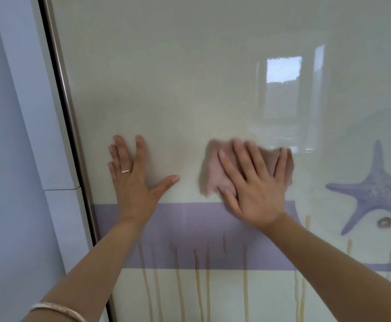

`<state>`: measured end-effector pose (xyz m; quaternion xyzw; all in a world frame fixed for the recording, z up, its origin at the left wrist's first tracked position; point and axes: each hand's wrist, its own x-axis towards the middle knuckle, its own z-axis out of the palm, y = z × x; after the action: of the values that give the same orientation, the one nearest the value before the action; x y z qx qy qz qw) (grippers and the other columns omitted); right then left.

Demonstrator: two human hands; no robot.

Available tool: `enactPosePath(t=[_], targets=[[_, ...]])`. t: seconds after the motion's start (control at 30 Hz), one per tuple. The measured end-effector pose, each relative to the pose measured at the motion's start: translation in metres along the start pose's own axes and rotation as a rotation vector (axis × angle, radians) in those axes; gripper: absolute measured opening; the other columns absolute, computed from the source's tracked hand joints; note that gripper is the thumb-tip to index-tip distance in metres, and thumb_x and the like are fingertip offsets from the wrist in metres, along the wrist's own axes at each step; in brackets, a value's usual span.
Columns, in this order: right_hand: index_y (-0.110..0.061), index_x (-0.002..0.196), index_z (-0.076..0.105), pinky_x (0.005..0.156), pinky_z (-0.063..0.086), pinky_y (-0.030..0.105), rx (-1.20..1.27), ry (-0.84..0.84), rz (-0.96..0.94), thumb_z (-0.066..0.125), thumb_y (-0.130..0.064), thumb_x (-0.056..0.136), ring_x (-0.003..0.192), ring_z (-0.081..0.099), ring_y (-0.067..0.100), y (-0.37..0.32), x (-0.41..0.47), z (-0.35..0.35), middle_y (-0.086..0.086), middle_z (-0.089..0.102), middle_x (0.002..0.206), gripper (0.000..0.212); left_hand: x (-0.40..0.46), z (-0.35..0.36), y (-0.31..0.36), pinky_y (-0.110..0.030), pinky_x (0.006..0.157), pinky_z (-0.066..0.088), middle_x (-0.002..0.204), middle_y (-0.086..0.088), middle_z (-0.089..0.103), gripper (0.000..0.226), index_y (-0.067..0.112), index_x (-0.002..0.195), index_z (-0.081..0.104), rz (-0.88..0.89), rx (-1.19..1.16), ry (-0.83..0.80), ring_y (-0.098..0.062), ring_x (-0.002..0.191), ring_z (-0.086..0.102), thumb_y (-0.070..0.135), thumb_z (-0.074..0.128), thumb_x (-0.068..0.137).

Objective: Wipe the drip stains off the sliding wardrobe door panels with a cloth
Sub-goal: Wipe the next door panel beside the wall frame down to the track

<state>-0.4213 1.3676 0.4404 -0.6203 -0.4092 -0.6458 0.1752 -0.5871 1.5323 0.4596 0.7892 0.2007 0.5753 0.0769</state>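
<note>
A glossy cream wardrobe door panel (189,77) fills the view, with a purple band (189,228) across it. Several yellowish drip stains (198,275) run down from the band to the bottom of the view. My right hand (252,189) presses a pink cloth (215,173) flat against the panel just above the band, fingers straight and spread; the hand and cloth are motion-blurred. My left hand (134,180) rests flat on the panel to the left, fingers spread, a ring on one finger.
The door's metal edge strip (73,126) runs down the left, with a pale blue wall and white frame (15,135) beyond it. A purple starfish print (375,189) sits at the right. More drips (302,287) run below my right forearm.
</note>
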Motion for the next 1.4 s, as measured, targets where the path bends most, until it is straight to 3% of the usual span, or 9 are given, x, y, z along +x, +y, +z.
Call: enactPosePath(t=[0.13,0.3,0.4,0.53,0.67,0.77,0.93,1.07,1.4], targets=[[-0.02,0.149,0.033,0.109,0.0,0.067,0.006,0.039,0.16,0.032,-0.048,0.096,0.146,0.017,0.027,-0.014,0.034,0.008,0.009,0.024,0.157,0.06,0.001,0.003,-0.002,-0.018,0.107,-0.021,0.149,0.004,-0.02,0.102,0.033,0.144,-0.003,0.006,-0.01,0.01,-0.01,0.137,-0.022,0.076,0.044,0.065],[-0.025,0.149,0.025,0.112,-0.005,0.067,0.016,-0.143,-0.141,0.025,-0.05,0.097,0.15,-0.001,0.021,-0.033,-0.055,0.006,0.002,0.003,0.163,0.058,0.0,0.001,-0.002,-0.018,0.107,-0.021,0.15,0.0,-0.017,0.106,0.031,0.145,-0.002,0.013,-0.001,0.023,-0.011,0.137,-0.02,0.084,0.04,0.062],[-0.025,0.148,0.031,0.111,0.001,0.067,0.044,-0.104,-0.206,0.022,-0.049,0.098,0.149,0.008,0.02,-0.026,-0.037,0.005,0.003,0.02,0.16,0.056,0.0,-0.001,-0.001,-0.017,0.107,-0.022,0.152,-0.003,-0.015,0.104,0.029,0.145,0.0,0.016,-0.007,0.022,-0.011,0.137,-0.019,0.076,0.046,0.065],[-0.022,0.145,0.042,0.109,0.009,0.067,0.07,0.047,0.012,0.035,-0.048,0.094,0.143,0.025,0.025,-0.025,0.027,0.007,0.004,0.028,0.154,0.058,0.0,0.0,-0.002,-0.025,0.11,-0.016,0.154,-0.008,-0.01,0.103,0.027,0.146,0.003,0.026,0.021,0.039,-0.013,0.139,-0.015,0.074,0.047,0.066],[-0.024,0.149,0.03,0.113,-0.001,0.065,0.027,-0.025,0.012,0.033,-0.05,0.093,0.15,0.002,0.019,-0.04,-0.006,0.013,0.003,0.015,0.161,0.062,0.002,0.001,-0.003,-0.035,0.112,-0.008,0.152,-0.003,-0.012,0.103,0.026,0.145,0.004,0.033,0.032,0.057,-0.012,0.139,-0.014,0.074,0.047,0.065],[-0.025,0.149,0.028,0.113,-0.003,0.064,0.022,-0.088,-0.086,0.035,-0.051,0.091,0.15,-0.001,0.018,-0.045,-0.037,0.009,0.0,0.001,0.163,0.064,0.001,0.003,-0.004,-0.035,0.112,-0.008,0.15,-0.001,-0.014,0.102,0.028,0.145,0.003,0.045,0.037,0.056,-0.012,0.139,-0.016,0.075,0.045,0.065],[-0.025,0.147,0.033,0.112,0.0,0.064,0.066,-0.014,-0.012,0.031,-0.05,0.094,0.147,0.013,0.021,-0.036,0.012,0.007,0.004,0.025,0.155,0.058,0.001,0.007,-0.005,-0.038,0.112,-0.003,0.154,-0.011,-0.004,0.102,0.025,0.146,0.007,0.03,0.046,0.086,-0.025,0.142,-0.006,0.073,0.046,0.066],[-0.024,0.148,0.029,0.111,0.003,0.067,0.045,-0.014,0.095,0.025,-0.049,0.098,0.149,-0.003,0.017,-0.054,0.011,0.014,0.005,0.023,0.155,0.056,0.002,0.007,-0.006,-0.039,0.112,-0.001,0.155,-0.018,0.003,0.098,0.026,0.146,0.011,0.044,0.051,0.092,-0.029,0.142,-0.002,0.073,0.046,0.067],[-0.022,0.149,0.029,0.11,-0.002,0.065,0.06,0.013,0.121,0.029,-0.048,0.096,0.149,-0.008,0.016,-0.069,0.001,0.015,0.007,0.023,0.155,0.058,-0.032,-0.002,-0.018,-0.035,0.113,-0.005,0.154,-0.023,0.0,0.098,0.024,0.148,0.002,0.134,0.049,0.048,-0.03,0.142,-0.006,0.067,0.047,0.073]])
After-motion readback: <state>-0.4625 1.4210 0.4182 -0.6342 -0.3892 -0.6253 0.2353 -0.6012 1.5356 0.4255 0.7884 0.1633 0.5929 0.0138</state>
